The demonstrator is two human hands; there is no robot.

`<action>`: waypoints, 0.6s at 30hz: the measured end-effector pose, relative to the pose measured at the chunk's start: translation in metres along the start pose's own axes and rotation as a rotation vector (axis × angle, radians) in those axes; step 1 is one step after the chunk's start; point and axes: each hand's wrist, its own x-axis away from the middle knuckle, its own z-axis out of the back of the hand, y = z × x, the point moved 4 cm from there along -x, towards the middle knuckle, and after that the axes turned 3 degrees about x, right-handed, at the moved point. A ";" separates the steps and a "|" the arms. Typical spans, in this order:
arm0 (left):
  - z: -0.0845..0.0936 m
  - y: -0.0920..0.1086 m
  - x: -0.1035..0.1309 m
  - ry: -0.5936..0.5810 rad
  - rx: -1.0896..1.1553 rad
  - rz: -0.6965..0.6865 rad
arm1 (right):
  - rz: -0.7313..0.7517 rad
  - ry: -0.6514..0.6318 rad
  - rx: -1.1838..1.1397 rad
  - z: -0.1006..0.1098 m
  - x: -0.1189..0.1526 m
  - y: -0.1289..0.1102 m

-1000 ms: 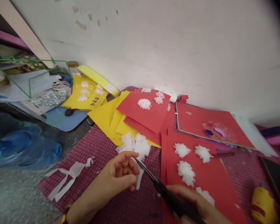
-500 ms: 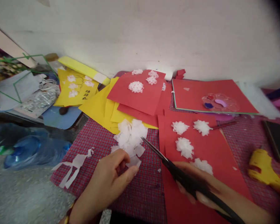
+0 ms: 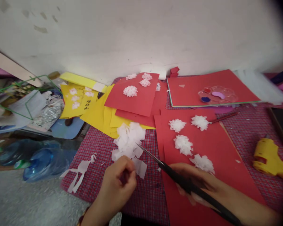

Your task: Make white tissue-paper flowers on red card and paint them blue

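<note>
My right hand (image 3: pixel 198 182) is wrapped round black-handled scissors (image 3: pixel 174 175), whose closed blades point up and left toward a heap of white paper pieces (image 3: pixel 129 138). Just below that heap, my left hand (image 3: pixel 120 182) has its thumb and forefinger brought together; what they pinch, if anything, is too small to see. A loose translucent white square (image 3: pixel 140 168) lies beside the left fingertips. Several white ruffled paper flowers (image 3: pixel 183 144) sit on the red sheet (image 3: pixel 217 147) at the right, partly under the scissors hand.
Red card with flowers (image 3: pixel 136 102) overlaps yellow sheets (image 3: pixel 96 113) at the back. A yellow glue gun (image 3: pixel 269 157) lies far right, below a clear palette (image 3: pixel 217 94) on red card. Paper scraps (image 3: pixel 81 169) lie left on the checked cloth; blue bottles (image 3: pixel 42 160) stand beyond its edge.
The thumb and forefinger of my left hand have come together, and the loose square beside them shows more fully. The view has shifted slightly; the scissors remain in my right hand.
</note>
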 end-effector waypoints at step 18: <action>-0.004 0.003 -0.016 0.048 -0.076 0.137 | 0.061 -0.010 -0.073 0.001 0.002 0.030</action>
